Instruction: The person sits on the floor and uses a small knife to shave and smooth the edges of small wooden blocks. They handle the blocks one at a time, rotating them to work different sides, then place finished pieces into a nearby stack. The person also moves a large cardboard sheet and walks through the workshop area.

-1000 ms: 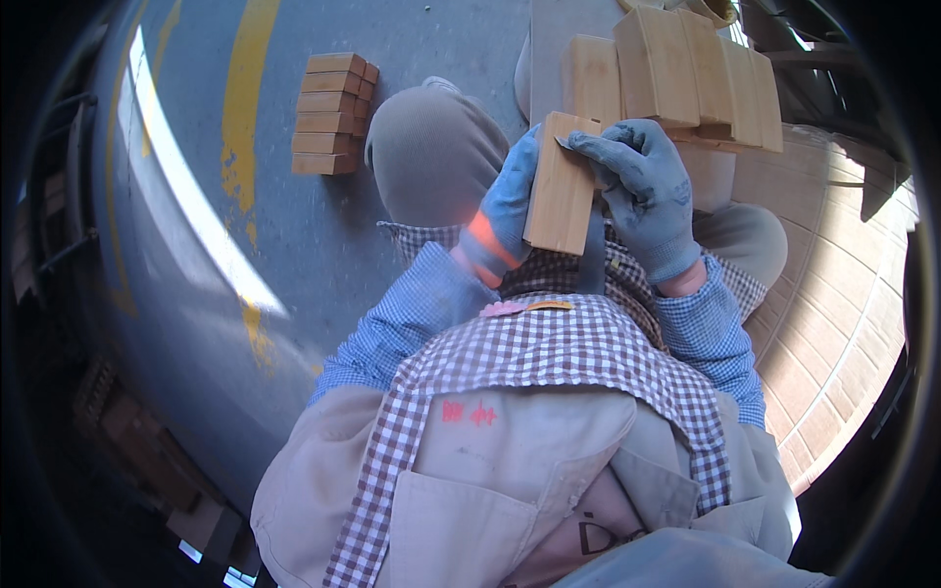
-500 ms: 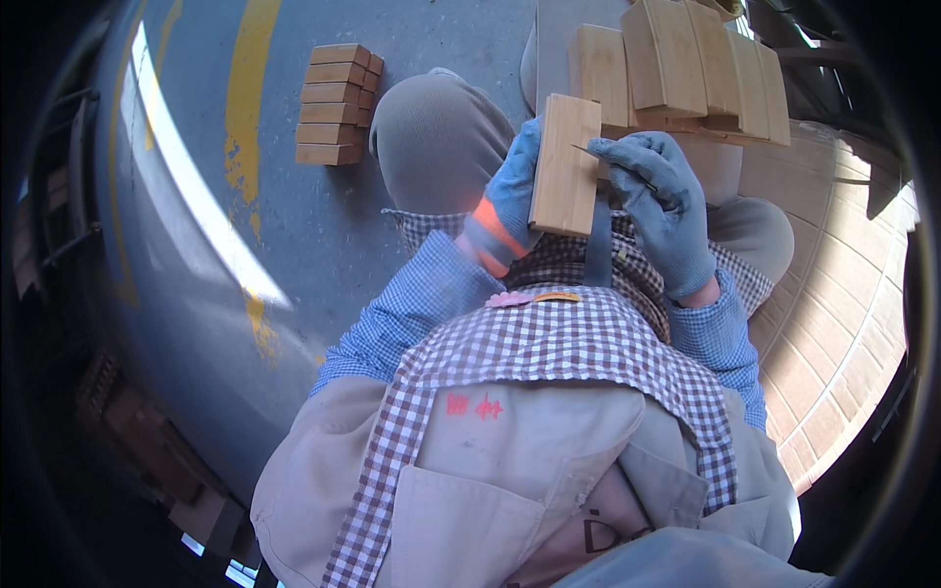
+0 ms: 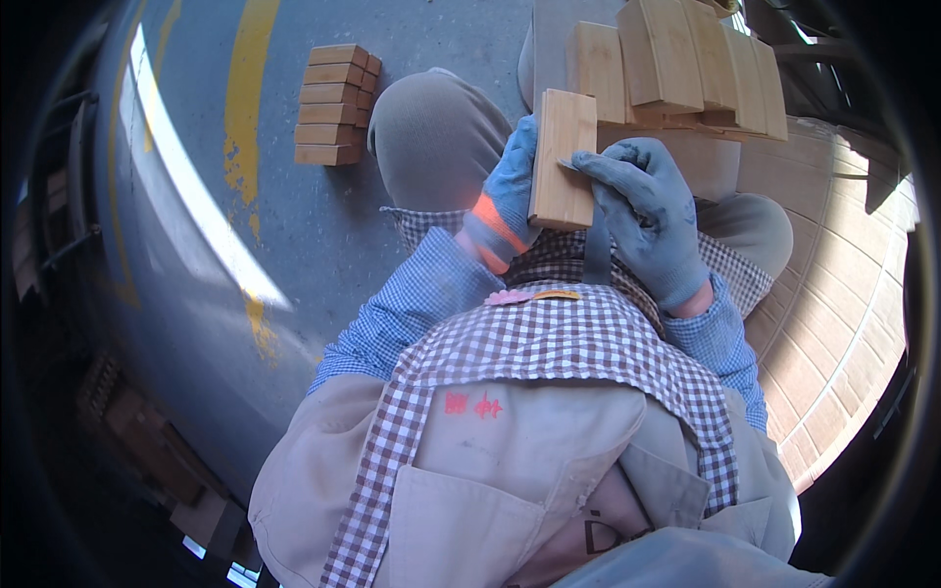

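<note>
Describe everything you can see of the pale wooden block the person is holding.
The pale tan, rectangular wooden block is longer than wide, with straight edges and faint lengthwise grain on its broad face; a narrow end face shows nearest the body. It is held up before the person, its length pointing away. The blue-grey gloved left hand grips its left side. The blue-grey gloved right hand holds a thin, pointed tool at the broad face; exact contact is unclear.

"What does the left hand [image 3: 507,191] hold?"

"An oblong, pale-brown wooden block [image 3: 563,132], broad face toward the camera, near end also showing."

"And the right hand [image 3: 642,216]?"

"A thin tool [image 3: 566,164], mostly hidden, its small tip near the middle of that face; contact is unclear."
</note>
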The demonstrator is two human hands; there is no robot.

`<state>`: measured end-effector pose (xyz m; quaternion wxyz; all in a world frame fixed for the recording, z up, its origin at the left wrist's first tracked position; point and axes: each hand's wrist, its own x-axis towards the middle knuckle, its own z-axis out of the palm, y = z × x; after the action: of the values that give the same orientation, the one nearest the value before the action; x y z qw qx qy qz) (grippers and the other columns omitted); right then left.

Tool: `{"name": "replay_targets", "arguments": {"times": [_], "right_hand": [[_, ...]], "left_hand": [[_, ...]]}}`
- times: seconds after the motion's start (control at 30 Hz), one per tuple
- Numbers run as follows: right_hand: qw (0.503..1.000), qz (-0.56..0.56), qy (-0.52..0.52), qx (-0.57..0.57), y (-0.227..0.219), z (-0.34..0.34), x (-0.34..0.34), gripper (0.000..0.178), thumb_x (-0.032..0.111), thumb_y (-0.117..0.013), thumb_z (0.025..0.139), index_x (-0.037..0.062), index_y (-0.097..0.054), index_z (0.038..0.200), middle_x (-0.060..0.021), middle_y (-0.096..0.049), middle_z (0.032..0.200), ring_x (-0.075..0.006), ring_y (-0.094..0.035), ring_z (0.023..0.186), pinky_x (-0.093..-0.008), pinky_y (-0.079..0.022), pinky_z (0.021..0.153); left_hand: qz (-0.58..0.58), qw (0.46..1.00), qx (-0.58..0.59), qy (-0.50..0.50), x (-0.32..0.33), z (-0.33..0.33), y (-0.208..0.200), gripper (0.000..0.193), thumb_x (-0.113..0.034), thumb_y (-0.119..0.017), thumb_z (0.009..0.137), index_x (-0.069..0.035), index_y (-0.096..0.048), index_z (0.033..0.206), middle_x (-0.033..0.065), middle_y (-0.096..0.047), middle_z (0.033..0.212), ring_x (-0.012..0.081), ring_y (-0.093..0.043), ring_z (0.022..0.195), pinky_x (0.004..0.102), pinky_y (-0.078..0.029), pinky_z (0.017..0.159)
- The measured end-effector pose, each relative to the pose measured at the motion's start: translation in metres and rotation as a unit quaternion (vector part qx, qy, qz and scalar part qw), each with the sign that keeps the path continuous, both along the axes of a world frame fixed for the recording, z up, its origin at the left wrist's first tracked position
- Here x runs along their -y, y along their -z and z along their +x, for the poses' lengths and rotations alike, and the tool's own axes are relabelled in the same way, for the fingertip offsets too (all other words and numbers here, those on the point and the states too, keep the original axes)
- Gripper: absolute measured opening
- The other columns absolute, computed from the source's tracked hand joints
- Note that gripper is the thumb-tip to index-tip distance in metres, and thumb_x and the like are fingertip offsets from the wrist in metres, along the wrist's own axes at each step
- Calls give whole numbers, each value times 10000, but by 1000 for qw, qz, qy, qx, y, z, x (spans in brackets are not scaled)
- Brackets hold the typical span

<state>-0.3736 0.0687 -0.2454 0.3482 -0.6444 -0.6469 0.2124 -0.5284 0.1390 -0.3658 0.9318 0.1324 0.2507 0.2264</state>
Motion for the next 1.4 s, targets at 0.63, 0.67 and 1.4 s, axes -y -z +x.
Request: {"name": "replay_targets", "arguments": {"times": [0.63,0.67,1.4], "right_hand": [[905,-185,242,295,-38,266,-175,242,216,-677,947,148,-749,1168,-67,-741,1108,-226,-714,953,-337,-555,879],[887,-203,227,348,-31,269,-188,225,215,-662,951,147,-758,1142,-83,-737,1118,-246,-707,969,-354,-540,914],[943,-204,257,-58,-12,329,-192,185,118,-669,958,109,-764,1117,7,-721,883,-90,-596,747,-247,-493,659]], "left_hand": [[-9,994,111,-17,-44,4,-27,621,-590,-458,1017,-96,-510,1390,45,-620,1214,166,-613,1058,305,-538,896],[-19,994,108,-25,-45,6,-29,618,-586,-462,1017,-94,-514,1387,48,-620,1215,169,-615,1058,307,-539,895],[-51,995,70,-50,-48,15,-50,701,-626,-565,946,-82,-485,1382,78,-613,1181,211,-630,1012,361,-567,853]]}}
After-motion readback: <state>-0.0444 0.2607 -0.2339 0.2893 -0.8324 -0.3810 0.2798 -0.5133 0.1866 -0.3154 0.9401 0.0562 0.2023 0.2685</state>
